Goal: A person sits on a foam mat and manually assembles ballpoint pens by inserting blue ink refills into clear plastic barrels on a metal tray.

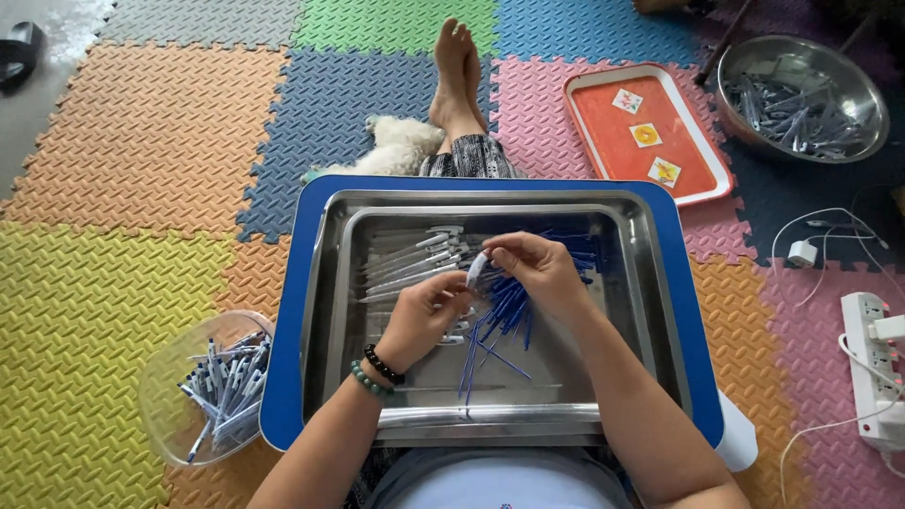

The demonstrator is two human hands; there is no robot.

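Observation:
A steel tray rests on a blue lap table over my legs. Inside lie clear pen barrels on the left and a heap of blue ink refills in the middle. My right hand pinches one clear pen barrel at its upper end. My left hand, with bead bracelets on the wrist, closes its fingers around the lower end of the same barrel, just above the refills.
A clear bowl of assembled pens sits on the foam mat at lower left. A steel bowl of pen parts and an orange tray lie at upper right. A power strip with cables is at right; a white fluffy animal is by my foot.

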